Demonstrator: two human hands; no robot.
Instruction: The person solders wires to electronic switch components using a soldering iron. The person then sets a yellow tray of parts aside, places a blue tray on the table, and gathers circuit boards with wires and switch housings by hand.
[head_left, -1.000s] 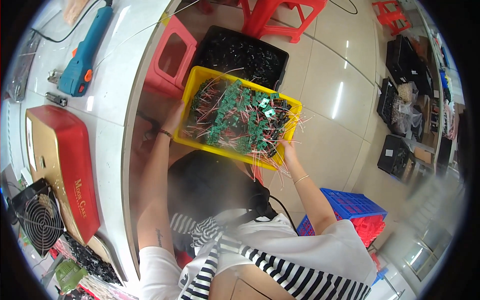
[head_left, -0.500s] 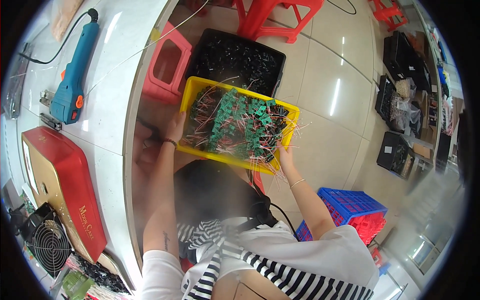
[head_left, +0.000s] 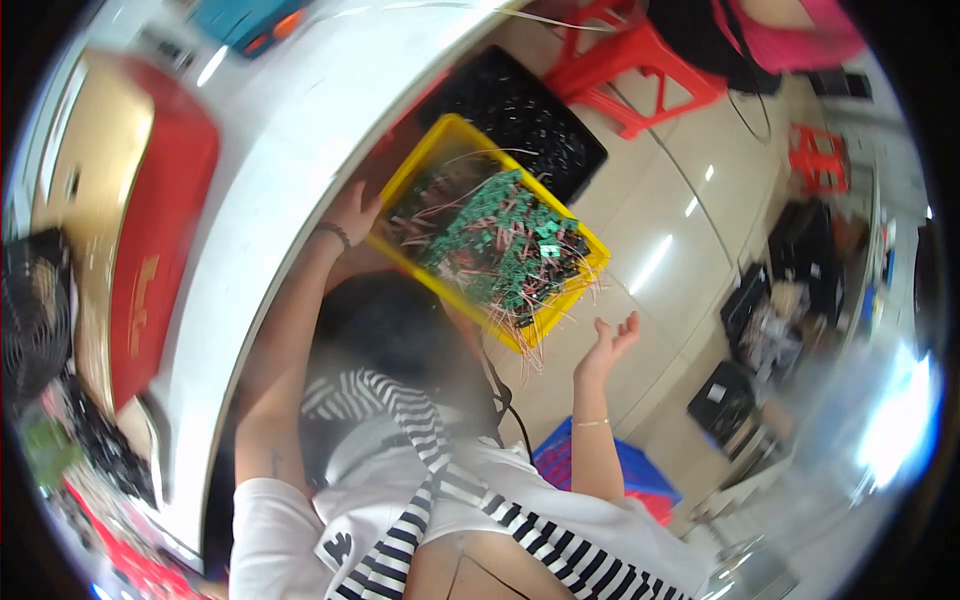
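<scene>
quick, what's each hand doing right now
Left hand: gripping the rim of the yellow bin of circuit boards.
Right hand: open, holding nothing, beside the bin.

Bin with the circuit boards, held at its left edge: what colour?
Yellow bin, head view; left hand grips it.

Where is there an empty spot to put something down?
Bare tiled floor lies between the yellow bin, red stool and black crates. White table is bare beside the left hand. The bin is crammed with green boards.
</scene>
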